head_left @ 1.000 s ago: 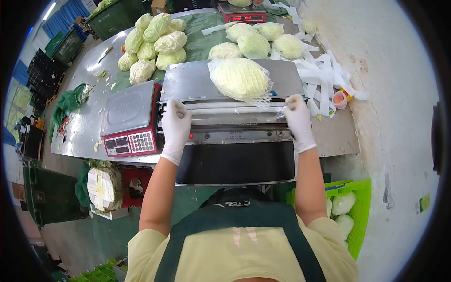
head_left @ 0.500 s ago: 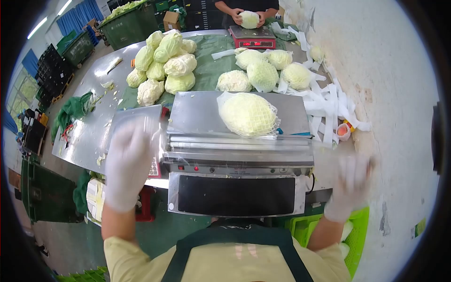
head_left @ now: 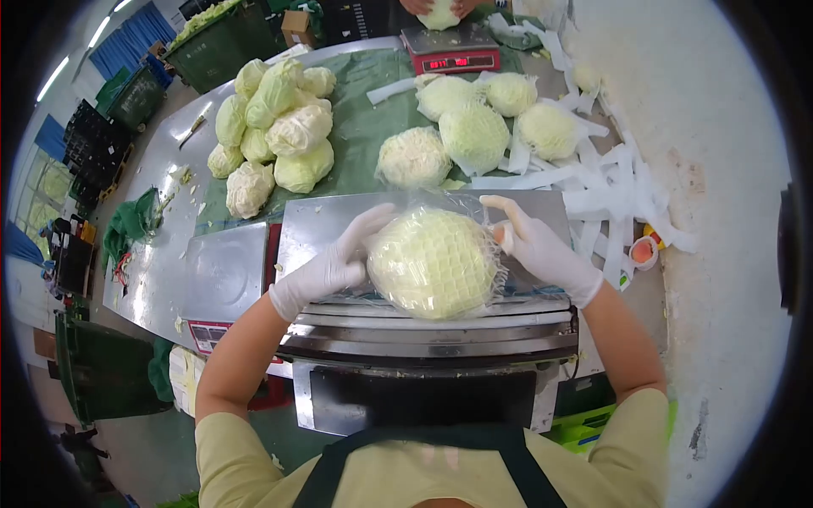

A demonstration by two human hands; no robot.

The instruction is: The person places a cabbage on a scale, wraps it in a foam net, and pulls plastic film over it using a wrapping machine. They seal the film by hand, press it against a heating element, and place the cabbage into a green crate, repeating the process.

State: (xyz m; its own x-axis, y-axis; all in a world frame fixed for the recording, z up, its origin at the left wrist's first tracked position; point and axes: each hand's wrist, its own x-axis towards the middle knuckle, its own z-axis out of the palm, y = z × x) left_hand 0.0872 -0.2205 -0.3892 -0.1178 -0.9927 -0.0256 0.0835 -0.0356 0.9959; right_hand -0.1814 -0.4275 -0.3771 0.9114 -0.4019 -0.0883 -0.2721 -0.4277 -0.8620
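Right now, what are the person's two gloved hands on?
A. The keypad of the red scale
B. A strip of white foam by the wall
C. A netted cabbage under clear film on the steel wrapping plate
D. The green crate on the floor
C: the left hand and the right hand cup either side of the netted cabbage, with clear film over it, on the steel wrapping plate.
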